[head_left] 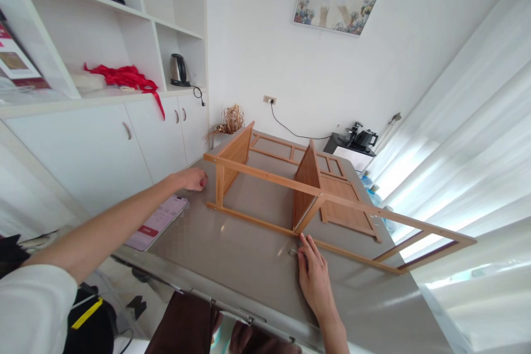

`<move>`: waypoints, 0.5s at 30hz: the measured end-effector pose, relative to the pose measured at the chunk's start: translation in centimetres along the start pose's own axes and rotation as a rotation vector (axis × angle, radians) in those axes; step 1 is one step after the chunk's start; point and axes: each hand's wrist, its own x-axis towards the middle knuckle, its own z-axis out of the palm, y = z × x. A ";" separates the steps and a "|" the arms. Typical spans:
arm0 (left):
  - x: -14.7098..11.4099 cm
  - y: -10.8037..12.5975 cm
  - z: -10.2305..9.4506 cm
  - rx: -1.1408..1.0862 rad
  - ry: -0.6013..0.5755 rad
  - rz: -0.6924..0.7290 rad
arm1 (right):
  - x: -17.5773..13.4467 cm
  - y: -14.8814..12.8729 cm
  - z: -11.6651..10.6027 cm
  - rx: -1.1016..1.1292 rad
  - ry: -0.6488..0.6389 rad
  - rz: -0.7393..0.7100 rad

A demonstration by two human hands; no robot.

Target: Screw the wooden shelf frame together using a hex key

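A wooden shelf frame [269, 176] lies on its side on the grey table [249, 268], with two slatted shelf panels standing upright between its rails. My right hand [314, 276] is at the near rail, fingertips against it below the middle panel. A thin metal piece [292, 253] that looks like a hex key pokes out beside its curled thumb; its grip is partly hidden. At the table's left edge, my left hand [194, 179] is closed with fingers bent in. Small metal bits [189, 191] lie just below it, and whatever it may hold is hidden.
A phone [160, 224] with a lit screen lies at the left edge. Behind the frame are another wooden frame [271, 146] and a slatted panel [344, 202]. Dried plants [232, 119] stand at the far left corner. A black kettle [367, 138] is beyond the table.
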 end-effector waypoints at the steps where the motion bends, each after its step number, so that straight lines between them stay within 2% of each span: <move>1: 0.0 0.2 0.1 -0.006 0.007 -0.002 | 0.0 -0.1 -0.1 0.002 -0.001 -0.001; 5: -0.1 0.5 -0.3 -0.071 0.035 -0.004 | 0.0 -0.4 -0.4 0.009 0.001 -0.011; 8: -0.9 0.1 -1.5 -0.167 0.063 0.000 | 0.1 -0.2 -0.3 0.017 -0.002 -0.021; 12: -3.4 -0.6 -3.7 -0.349 0.066 0.038 | 0.2 0.2 -0.3 0.035 -0.009 -0.024; 15: -6.1 -0.3 -4.4 -0.462 -0.018 0.069 | 0.4 0.2 -0.3 0.061 -0.037 -0.009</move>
